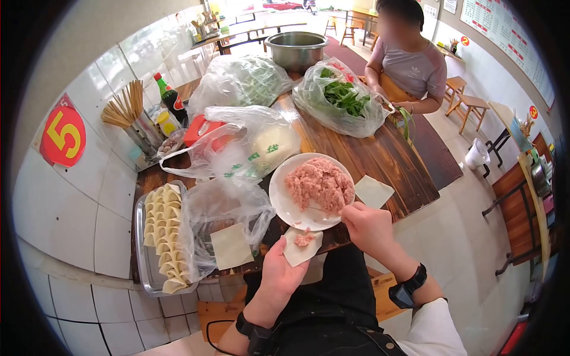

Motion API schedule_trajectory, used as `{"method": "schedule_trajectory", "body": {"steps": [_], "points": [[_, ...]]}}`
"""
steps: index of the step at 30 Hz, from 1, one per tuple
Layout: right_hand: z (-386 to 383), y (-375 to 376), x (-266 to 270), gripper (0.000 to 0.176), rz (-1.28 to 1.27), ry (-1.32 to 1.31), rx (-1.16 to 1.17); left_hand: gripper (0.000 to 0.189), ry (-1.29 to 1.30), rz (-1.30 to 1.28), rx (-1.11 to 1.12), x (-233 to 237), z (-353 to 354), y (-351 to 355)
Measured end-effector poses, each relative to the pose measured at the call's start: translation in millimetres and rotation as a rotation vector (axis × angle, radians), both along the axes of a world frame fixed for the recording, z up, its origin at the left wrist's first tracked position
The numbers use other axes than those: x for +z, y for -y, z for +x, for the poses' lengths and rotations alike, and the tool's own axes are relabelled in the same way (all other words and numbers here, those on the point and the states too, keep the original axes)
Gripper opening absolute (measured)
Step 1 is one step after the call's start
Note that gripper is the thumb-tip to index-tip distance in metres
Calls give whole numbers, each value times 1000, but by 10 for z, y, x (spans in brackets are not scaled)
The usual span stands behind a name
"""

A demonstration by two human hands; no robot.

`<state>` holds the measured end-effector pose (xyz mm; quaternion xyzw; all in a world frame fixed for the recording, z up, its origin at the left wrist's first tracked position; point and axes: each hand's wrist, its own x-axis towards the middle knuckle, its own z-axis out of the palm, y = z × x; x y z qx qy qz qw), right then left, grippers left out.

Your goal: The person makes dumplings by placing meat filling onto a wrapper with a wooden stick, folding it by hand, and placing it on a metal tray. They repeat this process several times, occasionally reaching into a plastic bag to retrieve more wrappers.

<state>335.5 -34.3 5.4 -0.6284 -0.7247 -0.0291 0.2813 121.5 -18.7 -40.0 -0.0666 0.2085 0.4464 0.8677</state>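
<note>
My left hand holds a square dough wrapper by its edge, just below the plate. A small dab of minced meat lies on that wrapper. My right hand is closed at the lower right rim of a white plate, its fingers pinched together; whatever they grip is hidden. Pink minced meat is heaped on the plate. Another wrapper lies to the right of the plate, and more wrapper dough lies left of my left hand. Folded wontons stand in rows in a metal tray.
Plastic bags crowd the table's left and middle, one with green leaves. Behind are a metal pot, a sauce bottle and chopsticks. Across the table a person handles green stalks. Stools stand farther right.
</note>
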Motion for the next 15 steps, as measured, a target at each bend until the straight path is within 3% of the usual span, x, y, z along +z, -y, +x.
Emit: {"method": "schedule_trajectory", "body": {"steps": [2,6,15], "points": [[26,5,22,5,-98,-54,122,48,20,17,-15,-21,-14,1],[45,207,156,2,-150,-1,118,48,23,8,-6,4,-4,10],[-203,719,-151,25,53,-11,57,48,-58,-8,19,29,-2,27]]}}
